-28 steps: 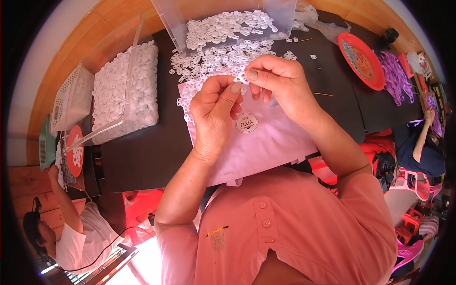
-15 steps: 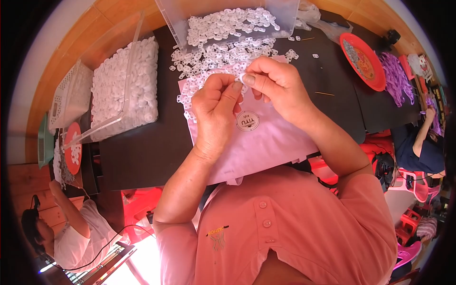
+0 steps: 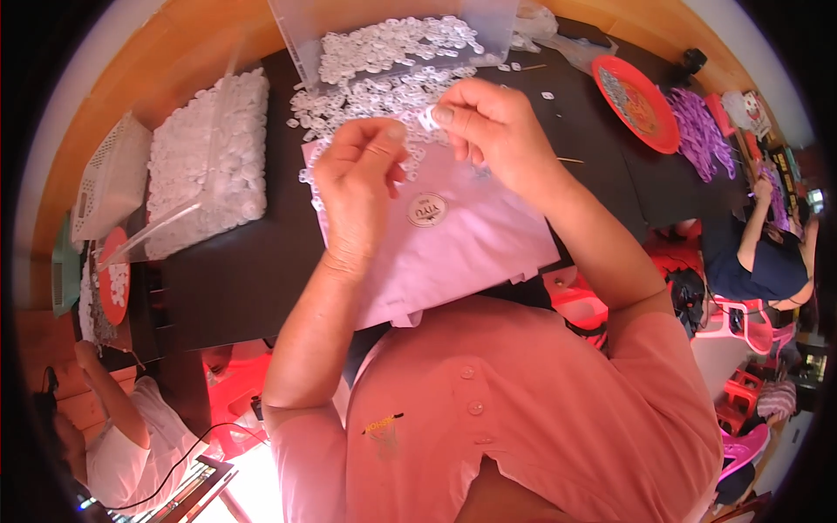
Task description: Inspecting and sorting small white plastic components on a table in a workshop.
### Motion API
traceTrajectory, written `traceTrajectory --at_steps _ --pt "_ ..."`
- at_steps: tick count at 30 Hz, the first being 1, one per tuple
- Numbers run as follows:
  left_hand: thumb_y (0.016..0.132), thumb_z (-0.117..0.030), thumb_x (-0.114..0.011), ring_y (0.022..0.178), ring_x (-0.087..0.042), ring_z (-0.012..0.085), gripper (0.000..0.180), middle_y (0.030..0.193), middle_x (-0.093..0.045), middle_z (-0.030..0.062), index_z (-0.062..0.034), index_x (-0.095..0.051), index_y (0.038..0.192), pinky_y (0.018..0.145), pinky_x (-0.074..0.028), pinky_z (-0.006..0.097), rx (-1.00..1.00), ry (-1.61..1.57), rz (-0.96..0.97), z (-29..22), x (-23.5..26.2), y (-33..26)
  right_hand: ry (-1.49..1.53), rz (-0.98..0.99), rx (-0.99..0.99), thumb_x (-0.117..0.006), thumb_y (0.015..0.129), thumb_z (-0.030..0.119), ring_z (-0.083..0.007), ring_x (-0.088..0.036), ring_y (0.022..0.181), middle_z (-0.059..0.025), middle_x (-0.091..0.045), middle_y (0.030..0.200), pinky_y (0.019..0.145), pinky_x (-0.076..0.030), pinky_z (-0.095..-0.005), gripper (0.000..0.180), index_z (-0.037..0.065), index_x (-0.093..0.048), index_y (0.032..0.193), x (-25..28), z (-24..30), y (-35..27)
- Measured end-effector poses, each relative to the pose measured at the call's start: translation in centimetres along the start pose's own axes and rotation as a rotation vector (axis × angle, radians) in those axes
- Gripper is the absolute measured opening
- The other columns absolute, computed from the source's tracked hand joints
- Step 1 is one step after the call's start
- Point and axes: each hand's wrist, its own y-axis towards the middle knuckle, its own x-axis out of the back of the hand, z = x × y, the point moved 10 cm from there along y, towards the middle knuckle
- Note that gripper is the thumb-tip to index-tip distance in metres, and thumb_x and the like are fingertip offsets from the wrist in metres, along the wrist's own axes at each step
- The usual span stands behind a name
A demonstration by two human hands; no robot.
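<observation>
Above a pink bag (image 3: 471, 240) lying on the dark table, both my hands are raised and apart. My right hand (image 3: 490, 124) pinches a small white plastic piece (image 3: 428, 118) between thumb and forefinger. To its left, my left hand (image 3: 359, 179) has thumb and forefinger pressed together; anything between them is hidden. A heap of similar flat white pieces with holes (image 3: 349, 106) spreads just beyond my hands, partly over the bag's far edge.
Behind the heap, a clear bin (image 3: 500, 45) holds more white pieces. At left stands a clear box (image 3: 179, 214) packed with white items. A red plate (image 3: 667, 139) and purple strips (image 3: 697, 131) lie at right. Other people (image 3: 144, 436) sit at both sides.
My hands, which were together at one white piece, have separated. The right hand keeps a white piece and has risen slightly. The whole view has shifted a little.
</observation>
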Motion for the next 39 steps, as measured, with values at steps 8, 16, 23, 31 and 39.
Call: traceTrajectory --at_steps 8,16,23,31,39 --pt "0.087 -0.009 -0.065 0.058 -0.051 0.0052 0.009 0.072 -0.06 0.0001 -0.0006 -0.064 0.089 0.05 -0.04 0.02 -0.003 -0.009 0.074 -0.6 -0.7 -0.5 -0.999 -0.133 0.268 -0.06 0.09 0.019 -0.0286 -0.06 0.066 -0.0124 -0.061 0.071 0.059 -0.046 -0.0406 0.016 0.003 -0.059 0.087 7.5 -2.3 -0.3" --pt "0.085 -0.005 -0.065 0.063 -0.051 0.005 0.007 0.074 -0.061 0.0001 0.0005 -0.064 0.087 0.055 -0.042 0.021 -0.025 -0.002 0.098 -0.4 -0.9 -0.5 -1.398 -0.005 0.19 -0.055 0.093 0.024 -0.0406 -0.061 0.069 -0.02 -0.062 0.073 0.059 -0.045 -0.051 0.022 0.003 -0.051 0.088 8.6 -7.0 0.4" --pt "0.084 -0.006 -0.066 0.062 -0.05 0.0043 0.007 0.074 -0.061 -0.0002 0.0003 -0.064 0.086 0.055 -0.042 0.02 -0.021 0.003 0.106 -0.4 -0.9 -0.7 -1.451 0.199 0.084 -0.052 0.093 0.018 -0.0404 -0.064 0.071 -0.0214 -0.065 0.075 0.061 -0.048 -0.0509 0.02 -0.001 -0.051 0.093 7.6 -7.2 1.1" --pt "0.084 -0.005 -0.067 0.063 -0.051 0.004 0.006 0.074 -0.06 -0.0006 0.0002 -0.063 0.085 0.055 -0.043 0.02 -0.026 0.011 0.122 -0.3 -1.3 -0.8 -1.429 0.26 0.044 -0.053 0.087 0.012 -0.0416 -0.064 0.079 -0.0228 -0.065 0.079 0.067 -0.048 -0.0519 0.018 -0.001 -0.056 0.099 7.8 -7.8 1.5" --pt "0.083 -0.005 -0.067 0.063 -0.052 0.0047 0.007 0.073 -0.061 -0.0002 0.0004 -0.064 0.085 0.055 -0.043 0.02 -0.007 0.031 0.116 0.2 -1.0 -0.8 -1.4 0.35 0.138 -0.053 0.091 0.017 -0.0441 -0.06 0.073 -0.0236 -0.062 0.074 0.064 -0.044 -0.0531 0.017 0.0 -0.054 0.095 7.2 -8.3 2.1"
